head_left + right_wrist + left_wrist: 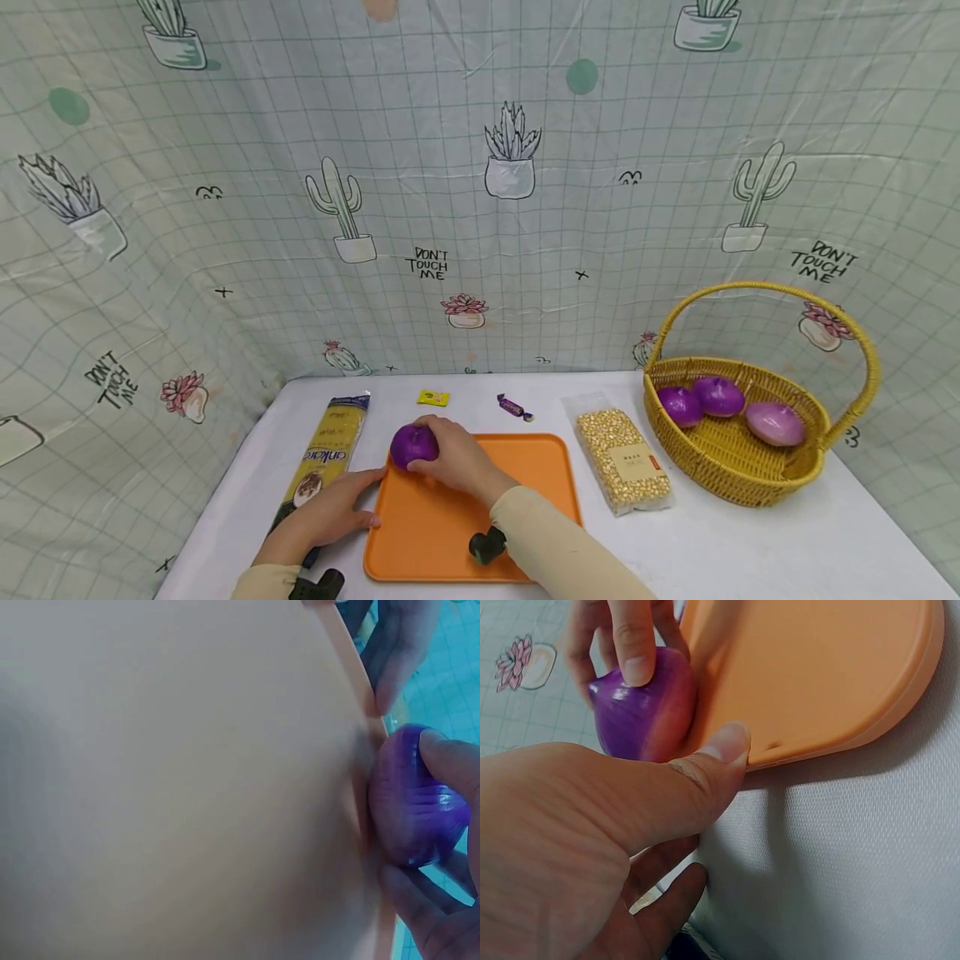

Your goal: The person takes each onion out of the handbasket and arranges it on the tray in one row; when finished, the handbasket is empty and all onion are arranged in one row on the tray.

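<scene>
The left hand (330, 510) lies flat on the white table (712, 542), fingers relaxed, thumb tip touching the flat orange plastic tray (450, 533) at its nine o'clock edge. The right hand (457, 458) curls its fingers around a round purple onion (412, 446) at the tray's eleven o'clock corner. Farther off, at two o'clock, a woven yellow basket (720, 467) holds three more purple onions (718, 396).

"DON'T TOUCH ME" on the cactus-print backdrop (429, 263); "anKara"-like brand on the pasta packet (324, 458).
</scene>
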The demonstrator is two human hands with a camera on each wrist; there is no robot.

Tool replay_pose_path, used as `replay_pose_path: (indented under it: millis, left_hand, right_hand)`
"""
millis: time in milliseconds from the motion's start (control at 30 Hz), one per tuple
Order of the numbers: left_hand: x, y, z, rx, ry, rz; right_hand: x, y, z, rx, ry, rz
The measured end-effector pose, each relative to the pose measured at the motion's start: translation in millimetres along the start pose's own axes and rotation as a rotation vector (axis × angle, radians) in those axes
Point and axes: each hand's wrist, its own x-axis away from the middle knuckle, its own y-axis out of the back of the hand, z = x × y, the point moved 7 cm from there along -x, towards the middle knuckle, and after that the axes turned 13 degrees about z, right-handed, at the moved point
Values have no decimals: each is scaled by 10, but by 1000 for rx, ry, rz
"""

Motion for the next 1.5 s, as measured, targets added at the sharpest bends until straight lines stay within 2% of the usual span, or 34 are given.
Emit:
replay_pose_path:
  millis: [567,933,1500]
  left_hand:
    - [-13,-16,-15,6,-10,7]
    - [-4,-4,-16,-7,-11,3]
    - [-6,2,-13,-2,-20,2]
  right_hand:
    - [11,-6,-4,-17,9,-5]
    - [38,-19,-42,-49,-16,1]
    - [142,27,-86,-40,17,-12]
